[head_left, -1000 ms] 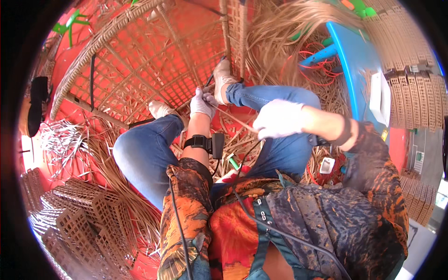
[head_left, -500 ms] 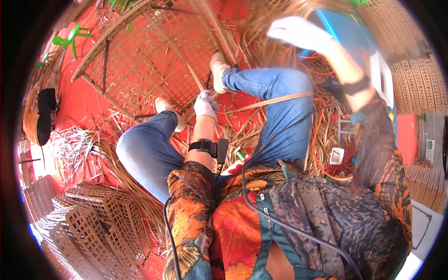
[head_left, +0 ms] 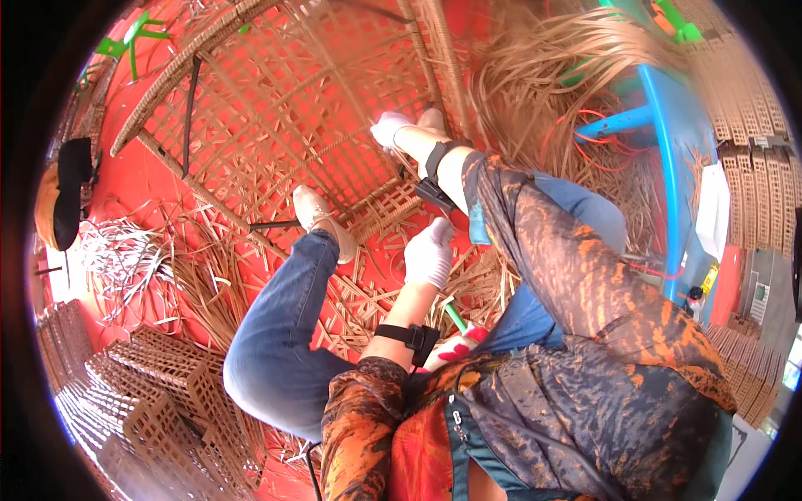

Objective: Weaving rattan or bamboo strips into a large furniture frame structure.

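A large frame (head_left: 220, 42) wrapped in brown strips lies ahead of me, filled with an open lattice of flat strips (head_left: 276, 108). My right hand (head_left: 391, 131), in a white glove, is closed at the lattice's right part, near my right foot; what it grips is too small to tell. Nearer to me, between my legs, my gloved left hand (head_left: 428, 255) has its fingers curled together just off the near edge of the lattice. Whatever those fingers hold is hidden. My left foot (head_left: 322, 221) rests by the frame's near edge.
Loose brown strips (head_left: 576, 50) are heaped at the far right, beside a blue plastic stool (head_left: 664, 175). Stacked woven lattice pieces (head_left: 167, 367) stand at the lower left, near pale strips (head_left: 125, 259). A green handle (head_left: 455, 314) shows by my lap. Strip scraps litter the red floor.
My right hand has come down from the upper right to the lattice. My left hand has moved back toward me and right, off the lattice. The strip stretched across my right leg no longer shows.
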A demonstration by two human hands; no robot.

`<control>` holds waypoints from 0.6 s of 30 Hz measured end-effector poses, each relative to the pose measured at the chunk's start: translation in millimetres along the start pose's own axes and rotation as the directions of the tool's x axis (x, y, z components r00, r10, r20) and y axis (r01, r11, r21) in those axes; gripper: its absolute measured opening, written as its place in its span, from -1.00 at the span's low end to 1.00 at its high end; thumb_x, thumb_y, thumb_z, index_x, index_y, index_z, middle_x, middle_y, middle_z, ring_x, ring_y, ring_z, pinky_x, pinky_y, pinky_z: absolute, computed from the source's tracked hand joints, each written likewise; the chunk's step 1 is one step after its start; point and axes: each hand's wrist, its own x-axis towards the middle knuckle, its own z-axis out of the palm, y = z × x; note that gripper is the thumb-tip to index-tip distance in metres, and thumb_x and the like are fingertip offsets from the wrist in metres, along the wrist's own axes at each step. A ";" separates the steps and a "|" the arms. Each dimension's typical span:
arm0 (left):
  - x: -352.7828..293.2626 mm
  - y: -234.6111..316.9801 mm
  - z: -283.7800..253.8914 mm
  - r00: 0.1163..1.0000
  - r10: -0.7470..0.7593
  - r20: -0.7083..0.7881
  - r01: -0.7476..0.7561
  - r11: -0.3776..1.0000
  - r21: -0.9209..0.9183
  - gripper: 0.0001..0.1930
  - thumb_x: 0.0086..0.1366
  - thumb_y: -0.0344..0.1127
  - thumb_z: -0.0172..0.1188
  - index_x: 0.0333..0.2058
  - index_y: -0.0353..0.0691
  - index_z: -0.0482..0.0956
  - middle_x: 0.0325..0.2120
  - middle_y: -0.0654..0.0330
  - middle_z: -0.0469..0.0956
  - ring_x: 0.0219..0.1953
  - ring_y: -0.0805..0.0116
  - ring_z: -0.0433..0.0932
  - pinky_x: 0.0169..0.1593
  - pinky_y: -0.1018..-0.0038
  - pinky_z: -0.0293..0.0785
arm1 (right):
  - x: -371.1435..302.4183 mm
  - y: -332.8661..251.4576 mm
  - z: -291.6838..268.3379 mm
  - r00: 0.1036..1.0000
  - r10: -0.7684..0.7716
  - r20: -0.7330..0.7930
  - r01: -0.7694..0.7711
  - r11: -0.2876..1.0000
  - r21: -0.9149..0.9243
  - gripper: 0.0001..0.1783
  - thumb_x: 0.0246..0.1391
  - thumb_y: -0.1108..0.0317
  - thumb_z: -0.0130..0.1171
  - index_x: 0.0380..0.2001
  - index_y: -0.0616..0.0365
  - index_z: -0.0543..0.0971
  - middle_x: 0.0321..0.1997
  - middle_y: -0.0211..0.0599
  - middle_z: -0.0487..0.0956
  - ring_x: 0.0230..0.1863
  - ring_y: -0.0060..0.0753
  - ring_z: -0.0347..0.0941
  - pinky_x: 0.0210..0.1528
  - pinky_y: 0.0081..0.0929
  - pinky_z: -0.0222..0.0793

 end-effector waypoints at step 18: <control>361.0 -179.1 -41.2 0.979 0.185 -0.090 -0.029 0.556 0.831 -0.73 0.10 -0.21 0.18 -0.18 0.00 0.60 -0.19 0.11 0.55 -0.05 0.12 0.48 0.03 0.16 0.34 | 130.2 101.3 63.0 0.941 -0.163 -0.297 0.292 0.833 0.469 -0.69 0.14 0.14 -0.02 -0.29 0.12 0.59 -0.32 -0.06 0.58 -0.24 -0.05 0.51 -0.15 -0.25 0.36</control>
